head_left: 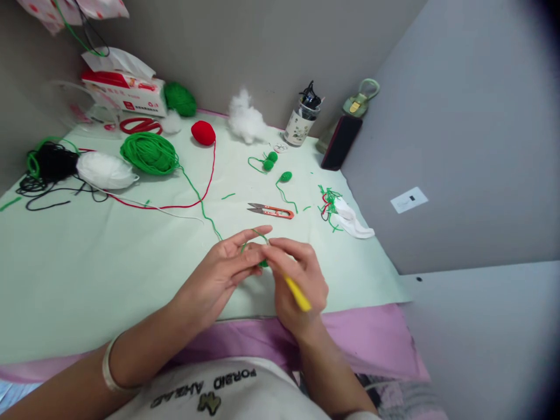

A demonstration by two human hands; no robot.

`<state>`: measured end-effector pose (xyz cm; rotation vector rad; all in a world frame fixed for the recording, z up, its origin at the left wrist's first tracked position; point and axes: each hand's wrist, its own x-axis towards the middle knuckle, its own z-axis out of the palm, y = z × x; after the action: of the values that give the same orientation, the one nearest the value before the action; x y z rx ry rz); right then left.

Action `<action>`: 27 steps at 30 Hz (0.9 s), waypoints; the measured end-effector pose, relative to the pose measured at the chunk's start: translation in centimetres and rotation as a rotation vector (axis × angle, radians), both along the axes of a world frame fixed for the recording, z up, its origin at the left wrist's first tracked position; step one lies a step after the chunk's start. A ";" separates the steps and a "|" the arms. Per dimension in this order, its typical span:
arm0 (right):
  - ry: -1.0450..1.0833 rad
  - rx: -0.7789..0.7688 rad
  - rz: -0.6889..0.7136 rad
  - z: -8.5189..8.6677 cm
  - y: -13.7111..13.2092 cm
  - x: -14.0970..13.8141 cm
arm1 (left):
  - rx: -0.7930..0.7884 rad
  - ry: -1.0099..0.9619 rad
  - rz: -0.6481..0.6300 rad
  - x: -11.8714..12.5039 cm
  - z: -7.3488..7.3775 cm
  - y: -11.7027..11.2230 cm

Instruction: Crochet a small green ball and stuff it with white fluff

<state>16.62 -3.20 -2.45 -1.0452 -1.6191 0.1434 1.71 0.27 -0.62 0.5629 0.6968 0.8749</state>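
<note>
My left hand (231,262) pinches a small green crochet piece (263,263), mostly hidden by the fingers, with green yarn over the raised index finger. In my right hand (301,274) is a crochet hook with a yellow handle (298,293); its tip meets the piece at the left fingertips. The working yarn (201,201) runs back to a green skein (149,153) at the left. Just beyond my hands lie orange thread snips (271,210), a small green crocheted ball with a tail (286,177) and a joined pair of green crocheted balls (270,161).
At left sit white yarn (106,170), black yarn (55,161), red-handled scissors (140,126) and a tissue box (126,93). Red yarn (203,133), white stuffing (245,116), a pen cup (301,122), a phone (342,142) and a bottle (356,105) stand along the back. Yarn scraps (331,201) lie right.
</note>
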 end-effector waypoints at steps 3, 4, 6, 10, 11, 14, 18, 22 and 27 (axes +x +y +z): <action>0.322 -0.132 0.053 0.2 0.5 0.1 | -0.005 0.038 0.042 -0.1 0.1 0.2; 0.379 -0.173 0.071 0.2 0.7 0.1 | 0.038 0.073 0.094 -0.1 0.1 0.2; 0.302 -0.177 0.073 0.0 0.7 0.0 | 0.103 0.101 0.153 0.2 0.1 0.0; 0.029 -0.007 -0.022 -0.5 0.4 -0.1 | -0.031 -0.022 -0.014 0.3 0.0 -0.1; 0.094 -0.009 -0.027 -0.5 0.4 -0.1 | -0.057 -0.039 -0.030 0.1 0.0 0.0; 0.459 -0.149 0.050 0.0 0.6 -0.1 | -0.024 -0.007 0.040 -0.3 0.1 0.3; 0.547 -0.306 0.166 0.5 0.8 -0.3 | 0.110 0.128 0.059 -0.3 0.1 0.2; 0.634 -0.373 0.163 0.3 0.8 -0.1 | 0.171 0.191 -0.002 -0.3 -0.4 -0.3; 0.821 -0.447 0.271 0.3 1.0 0.4 | 0.188 0.220 0.001 -0.7 -0.4 -0.5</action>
<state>17.02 -2.19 -2.10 -0.9050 -0.9686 1.0177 1.00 -0.22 -1.05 0.8358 0.8190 0.8924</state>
